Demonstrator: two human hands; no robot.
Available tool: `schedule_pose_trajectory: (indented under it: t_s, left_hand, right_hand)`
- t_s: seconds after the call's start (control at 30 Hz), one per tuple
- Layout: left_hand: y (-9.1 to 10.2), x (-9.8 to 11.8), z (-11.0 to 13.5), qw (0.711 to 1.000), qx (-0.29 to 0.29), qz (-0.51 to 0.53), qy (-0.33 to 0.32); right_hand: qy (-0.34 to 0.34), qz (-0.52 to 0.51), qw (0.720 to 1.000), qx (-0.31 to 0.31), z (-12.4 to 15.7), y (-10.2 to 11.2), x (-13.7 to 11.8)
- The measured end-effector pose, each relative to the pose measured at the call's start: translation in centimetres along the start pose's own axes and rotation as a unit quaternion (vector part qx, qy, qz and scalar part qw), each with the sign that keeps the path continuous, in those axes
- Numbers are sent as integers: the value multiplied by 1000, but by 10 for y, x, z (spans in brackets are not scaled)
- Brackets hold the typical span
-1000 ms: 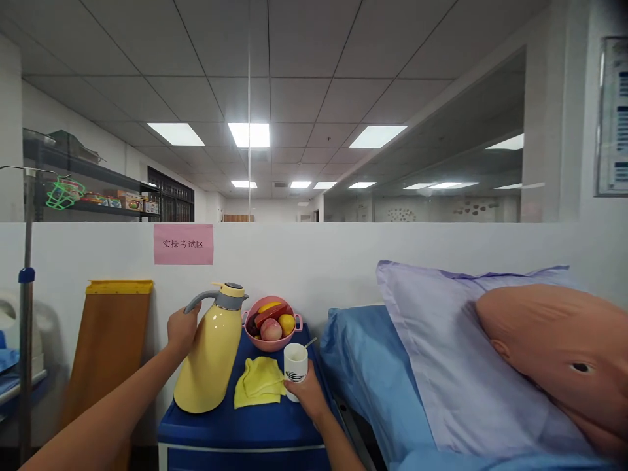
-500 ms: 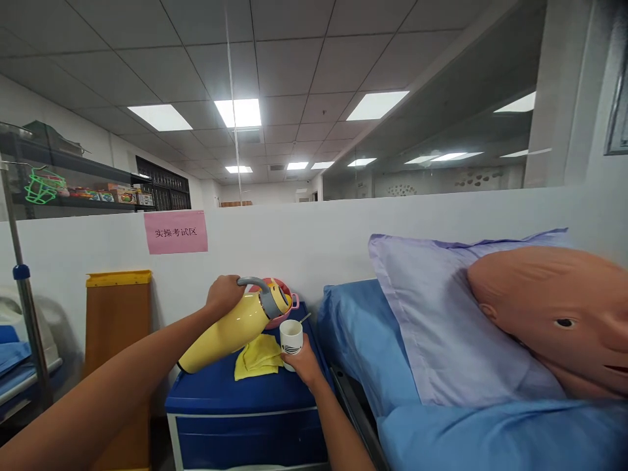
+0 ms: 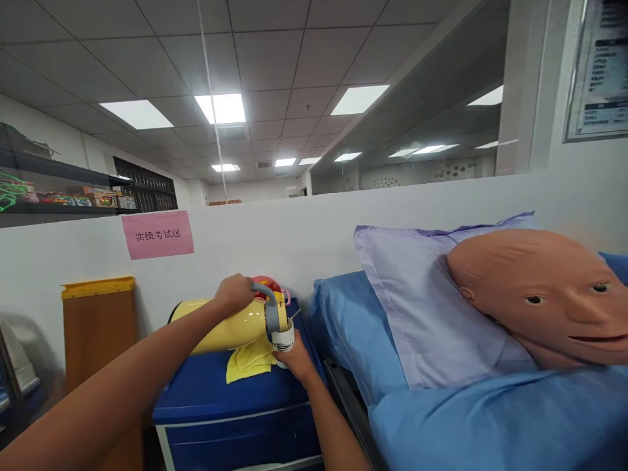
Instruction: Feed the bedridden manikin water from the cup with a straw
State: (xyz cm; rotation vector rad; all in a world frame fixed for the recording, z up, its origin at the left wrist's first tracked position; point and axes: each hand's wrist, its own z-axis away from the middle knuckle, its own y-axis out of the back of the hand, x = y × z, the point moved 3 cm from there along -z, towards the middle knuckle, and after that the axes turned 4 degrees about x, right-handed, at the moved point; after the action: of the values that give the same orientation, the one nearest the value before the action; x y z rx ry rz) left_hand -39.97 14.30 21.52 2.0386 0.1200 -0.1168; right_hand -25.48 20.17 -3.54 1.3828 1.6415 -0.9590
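My left hand (image 3: 235, 293) grips the grey handle of a yellow thermos jug (image 3: 226, 325), which lies tipped nearly flat with its spout over a white cup (image 3: 283, 341). My right hand (image 3: 293, 358) is closed round the cup from below, holding it on the blue bedside cabinet (image 3: 230, 399). A yellow cloth (image 3: 246, 361) lies on the cabinet under the jug. A pink fruit bowl (image 3: 271, 285) peeks out behind the jug's lid, mostly hidden.
A bed with a blue sheet (image 3: 490, 418) and lilac pillow (image 3: 422, 307) stands on the right, with a manikin head (image 3: 534, 294) on the pillow. A brown board with a yellow top (image 3: 98, 327) leans by the white partition wall (image 3: 314, 222), which carries a pink sign (image 3: 157, 235).
My left hand has lifted the jug off the cabinet and tipped it from upright to nearly flat over the cup. My right hand stays on the cup. The view has swung right.
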Motion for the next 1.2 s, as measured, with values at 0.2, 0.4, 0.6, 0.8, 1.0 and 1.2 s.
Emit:
schedule_pose_trajectory:
  t_s: [0.2, 0.4, 0.6, 0.8, 1.0, 1.2]
  left_hand:
    - [1, 9, -8, 1000, -6, -2, -16]
    - [3, 11, -14, 999, -22, -14, -24]
    - [5, 23, -23, 998, -45, -25, -41]
    - [9, 33, -24, 996, -46, -32, -72]
    - [9, 36, -25, 994, -52, -44, -86]
    - [9, 39, -30, 991, -65, -75, -89]
  right_hand:
    - [-6, 8, 1000, -5, 0, 0, -3]
    - [-3, 3, 1000, -5, 1, -1, -8]
    - [-1, 3, 1000, -7, 0, -1, -4]
    - [5, 11, 1000, -1, 2, -1, -5]
    - [6, 29, 1000, 4, 2, -1, -9]
    - [5, 42, 999, 8, 2, 0, -8]
